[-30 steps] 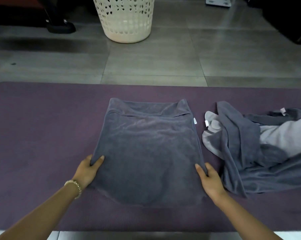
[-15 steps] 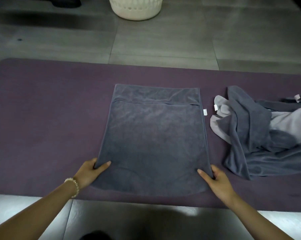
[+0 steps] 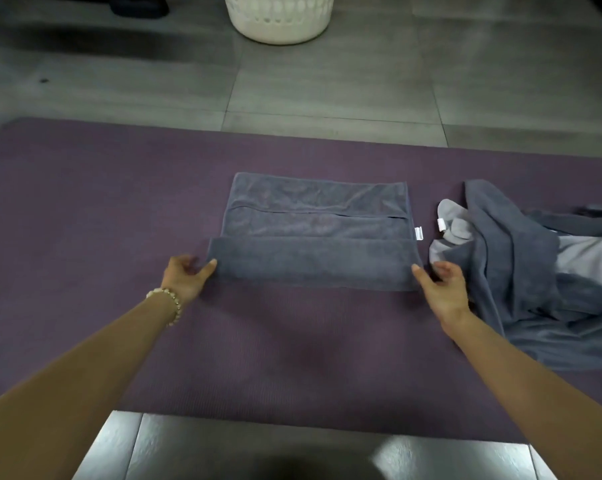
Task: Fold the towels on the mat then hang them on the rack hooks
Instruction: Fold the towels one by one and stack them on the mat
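A dark grey towel [image 3: 313,233] lies on the purple mat [image 3: 85,237], its near part lifted and turned over toward the far edge. My left hand [image 3: 185,277] pinches the left end of that turned flap between thumb and fingers. At the flap's right end my right hand [image 3: 443,285] pinches the towel the same way. A white tag sticks out at the towel's right edge. No rack or hooks are in view.
A crumpled heap of grey towels [image 3: 535,271] lies on the mat just right of my right hand. A white perforated laundry basket [image 3: 279,19] stands on the grey tiled floor beyond the mat. The mat's near edge meets dark glossy floor.
Both hands have lifted the towel's near edge and carried it away from me, so the towel now lies folded over itself. The view has tilted slightly.
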Demonstrator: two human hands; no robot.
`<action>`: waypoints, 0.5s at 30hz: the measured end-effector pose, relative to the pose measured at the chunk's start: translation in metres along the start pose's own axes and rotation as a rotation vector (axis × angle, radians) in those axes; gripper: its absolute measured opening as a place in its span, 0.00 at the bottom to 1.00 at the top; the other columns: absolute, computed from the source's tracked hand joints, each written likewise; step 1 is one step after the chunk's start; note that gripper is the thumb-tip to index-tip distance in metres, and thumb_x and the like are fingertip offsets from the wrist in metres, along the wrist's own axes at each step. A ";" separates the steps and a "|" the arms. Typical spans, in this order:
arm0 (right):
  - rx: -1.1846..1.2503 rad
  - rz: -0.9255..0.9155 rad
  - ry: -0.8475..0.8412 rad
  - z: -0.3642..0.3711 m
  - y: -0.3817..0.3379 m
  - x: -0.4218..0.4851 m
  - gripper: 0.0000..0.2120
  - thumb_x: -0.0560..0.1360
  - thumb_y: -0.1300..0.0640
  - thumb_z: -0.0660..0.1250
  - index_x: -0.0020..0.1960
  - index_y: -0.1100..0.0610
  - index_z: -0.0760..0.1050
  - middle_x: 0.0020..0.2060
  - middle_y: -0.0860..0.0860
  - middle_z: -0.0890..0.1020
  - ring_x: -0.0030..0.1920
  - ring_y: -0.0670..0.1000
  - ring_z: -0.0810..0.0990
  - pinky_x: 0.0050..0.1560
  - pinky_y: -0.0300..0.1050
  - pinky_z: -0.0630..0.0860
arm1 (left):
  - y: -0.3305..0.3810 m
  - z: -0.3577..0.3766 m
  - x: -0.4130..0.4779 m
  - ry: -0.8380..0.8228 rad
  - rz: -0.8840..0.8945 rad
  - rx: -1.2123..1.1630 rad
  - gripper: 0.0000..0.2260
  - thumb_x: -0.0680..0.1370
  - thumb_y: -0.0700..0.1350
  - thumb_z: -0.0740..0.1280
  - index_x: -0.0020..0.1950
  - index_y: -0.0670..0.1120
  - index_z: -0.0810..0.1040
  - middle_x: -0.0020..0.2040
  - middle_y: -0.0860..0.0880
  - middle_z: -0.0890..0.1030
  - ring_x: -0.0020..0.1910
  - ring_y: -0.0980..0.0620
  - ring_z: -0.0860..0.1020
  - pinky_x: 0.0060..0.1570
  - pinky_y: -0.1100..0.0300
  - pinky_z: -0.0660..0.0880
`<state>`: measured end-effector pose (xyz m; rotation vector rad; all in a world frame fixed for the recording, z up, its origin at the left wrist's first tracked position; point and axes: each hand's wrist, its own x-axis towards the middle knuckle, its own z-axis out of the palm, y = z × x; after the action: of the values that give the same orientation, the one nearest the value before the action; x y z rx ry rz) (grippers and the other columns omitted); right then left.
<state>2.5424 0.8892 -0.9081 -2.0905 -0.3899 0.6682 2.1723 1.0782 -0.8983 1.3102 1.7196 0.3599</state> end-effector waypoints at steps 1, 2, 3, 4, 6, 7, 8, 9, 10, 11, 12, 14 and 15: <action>-0.050 0.025 -0.032 0.002 0.000 0.003 0.27 0.72 0.53 0.73 0.65 0.62 0.68 0.62 0.55 0.73 0.62 0.54 0.73 0.61 0.40 0.67 | -0.011 0.000 0.012 -0.037 -0.042 0.036 0.46 0.59 0.71 0.71 0.64 0.39 0.73 0.60 0.48 0.76 0.59 0.46 0.76 0.64 0.50 0.71; -0.083 0.050 -0.071 0.004 -0.001 0.006 0.28 0.72 0.52 0.73 0.66 0.64 0.68 0.61 0.54 0.73 0.61 0.53 0.73 0.60 0.40 0.67 | -0.030 0.003 0.034 -0.066 -0.059 0.071 0.53 0.53 0.77 0.67 0.65 0.40 0.73 0.60 0.46 0.78 0.59 0.45 0.76 0.64 0.49 0.71; -0.094 0.070 -0.114 0.006 -0.003 0.009 0.28 0.72 0.51 0.73 0.65 0.65 0.70 0.60 0.53 0.75 0.59 0.53 0.75 0.57 0.40 0.69 | -0.049 0.007 0.055 -0.091 -0.068 0.096 0.56 0.50 0.79 0.65 0.65 0.41 0.73 0.60 0.45 0.78 0.59 0.45 0.77 0.64 0.48 0.72; -0.097 0.088 -0.152 0.009 -0.004 0.013 0.27 0.71 0.49 0.73 0.63 0.65 0.73 0.58 0.54 0.78 0.56 0.53 0.77 0.54 0.41 0.70 | -0.051 0.011 0.061 -0.107 -0.063 0.106 0.57 0.48 0.81 0.64 0.66 0.42 0.73 0.60 0.45 0.79 0.58 0.45 0.77 0.63 0.48 0.72; -0.126 0.115 -0.180 0.014 -0.008 0.019 0.26 0.70 0.46 0.73 0.59 0.64 0.76 0.55 0.56 0.81 0.53 0.54 0.79 0.51 0.42 0.72 | -0.022 0.012 0.043 -0.121 -0.042 0.130 0.54 0.52 0.78 0.66 0.65 0.42 0.73 0.58 0.45 0.79 0.57 0.45 0.78 0.62 0.50 0.74; -0.142 0.125 -0.177 0.016 -0.010 0.021 0.27 0.70 0.46 0.73 0.60 0.64 0.77 0.55 0.56 0.81 0.54 0.55 0.80 0.51 0.43 0.73 | -0.010 0.013 0.036 -0.121 -0.044 0.144 0.48 0.58 0.74 0.69 0.65 0.40 0.73 0.58 0.45 0.80 0.56 0.45 0.78 0.60 0.52 0.74; -0.160 0.140 -0.176 0.019 -0.012 0.024 0.27 0.70 0.46 0.74 0.60 0.64 0.76 0.55 0.56 0.81 0.55 0.56 0.79 0.53 0.44 0.74 | 0.002 0.016 0.030 -0.115 -0.054 0.158 0.41 0.64 0.68 0.71 0.64 0.39 0.74 0.58 0.44 0.79 0.56 0.44 0.78 0.59 0.53 0.74; -0.172 0.155 -0.171 0.021 -0.013 0.027 0.28 0.70 0.48 0.74 0.61 0.65 0.75 0.57 0.57 0.80 0.57 0.57 0.79 0.54 0.45 0.74 | 0.010 0.019 0.028 -0.110 -0.078 0.174 0.36 0.68 0.64 0.71 0.64 0.39 0.73 0.59 0.44 0.79 0.57 0.43 0.77 0.59 0.53 0.73; -0.172 0.167 -0.164 0.023 -0.013 0.030 0.28 0.70 0.49 0.74 0.62 0.66 0.74 0.58 0.58 0.80 0.58 0.58 0.78 0.54 0.45 0.74 | 0.012 0.024 0.032 -0.125 -0.097 0.165 0.33 0.70 0.61 0.71 0.65 0.39 0.73 0.60 0.43 0.78 0.58 0.43 0.77 0.61 0.53 0.73; -0.165 0.187 -0.162 0.024 -0.014 0.035 0.28 0.71 0.50 0.74 0.62 0.67 0.74 0.59 0.59 0.79 0.59 0.59 0.78 0.53 0.44 0.73 | 0.017 0.027 0.037 -0.146 -0.121 0.144 0.32 0.71 0.59 0.71 0.66 0.38 0.73 0.62 0.43 0.77 0.60 0.43 0.76 0.62 0.53 0.71; -0.155 0.207 -0.164 0.025 -0.018 0.036 0.27 0.72 0.51 0.73 0.63 0.67 0.73 0.60 0.59 0.79 0.60 0.59 0.77 0.53 0.43 0.72 | 0.022 0.028 0.042 -0.171 -0.138 0.126 0.32 0.71 0.58 0.71 0.67 0.38 0.72 0.63 0.42 0.76 0.62 0.43 0.75 0.64 0.54 0.70; -0.150 0.228 -0.177 0.026 -0.024 0.042 0.25 0.73 0.51 0.72 0.62 0.67 0.74 0.60 0.60 0.78 0.60 0.59 0.76 0.54 0.43 0.71 | 0.034 0.028 0.048 -0.200 -0.169 0.091 0.35 0.71 0.59 0.71 0.69 0.38 0.70 0.66 0.43 0.74 0.65 0.43 0.73 0.66 0.54 0.68; -0.156 0.227 -0.174 0.028 -0.027 0.044 0.24 0.73 0.50 0.72 0.60 0.67 0.75 0.59 0.60 0.79 0.60 0.58 0.77 0.54 0.43 0.71 | 0.037 0.029 0.055 -0.199 -0.181 0.061 0.36 0.70 0.60 0.71 0.69 0.38 0.70 0.67 0.43 0.74 0.65 0.43 0.73 0.67 0.54 0.68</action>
<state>2.5608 0.9445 -0.9130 -2.2529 -0.3121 0.9855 2.2168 1.1324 -0.9145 1.1800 1.6748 0.0702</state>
